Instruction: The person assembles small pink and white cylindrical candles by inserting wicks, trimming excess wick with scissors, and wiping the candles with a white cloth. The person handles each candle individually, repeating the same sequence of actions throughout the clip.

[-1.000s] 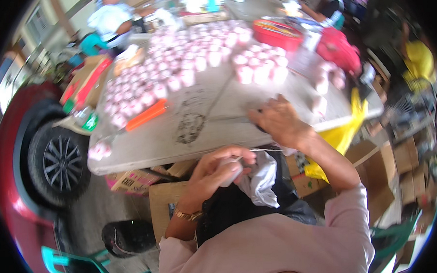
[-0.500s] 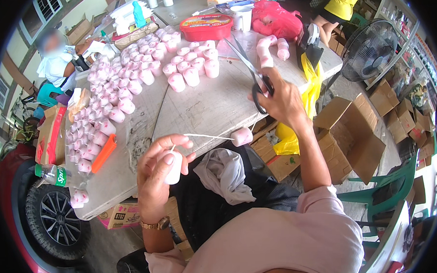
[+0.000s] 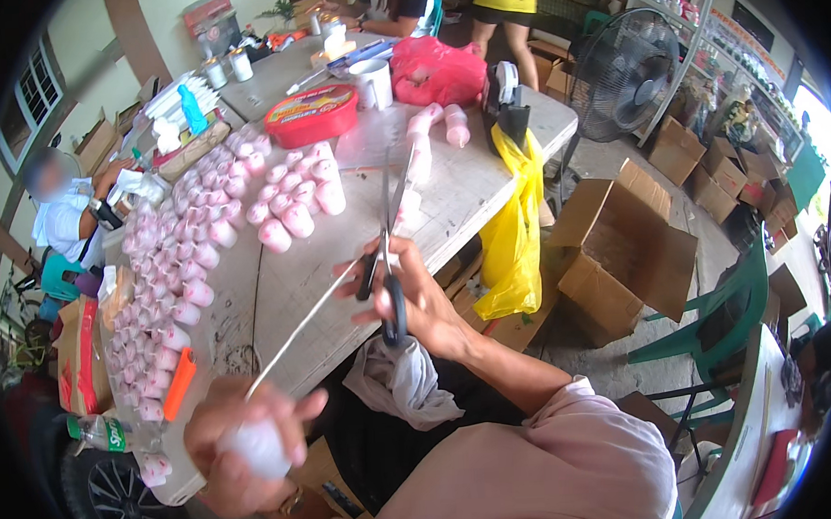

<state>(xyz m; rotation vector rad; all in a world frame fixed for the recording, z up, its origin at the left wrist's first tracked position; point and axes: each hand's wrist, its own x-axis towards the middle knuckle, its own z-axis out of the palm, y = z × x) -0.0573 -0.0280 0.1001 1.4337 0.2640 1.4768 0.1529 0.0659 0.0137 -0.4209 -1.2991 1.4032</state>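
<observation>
My left hand [image 3: 243, 453], blurred by motion, curls round a short white candle [image 3: 262, 448] at the lower left. A white wick string [image 3: 302, 327] rises from this candle and stretches taut to my right hand [image 3: 422, 292]. Black-handled scissors [image 3: 394, 302] are in my right hand, blades pointing up and away over the table. Beyond the blades, several pink-and-white candles [image 3: 420, 162] lie end to end in a line near the table's right edge.
On the table [image 3: 291, 265] stand many pink-and-white candles [image 3: 188, 311], an orange cutter [image 3: 180, 385], a red tub [image 3: 312, 117], a white mug [image 3: 371, 83] and a pink bag [image 3: 437, 70]. A yellow bag [image 3: 511, 227] hangs off the edge beside an open carton [image 3: 610, 251]. Other people are beyond.
My left hand has moved down and left with its candle. My right hand and scissors have come lower and left. The string between them is longer; the candle hanging on it no longer shows there.
</observation>
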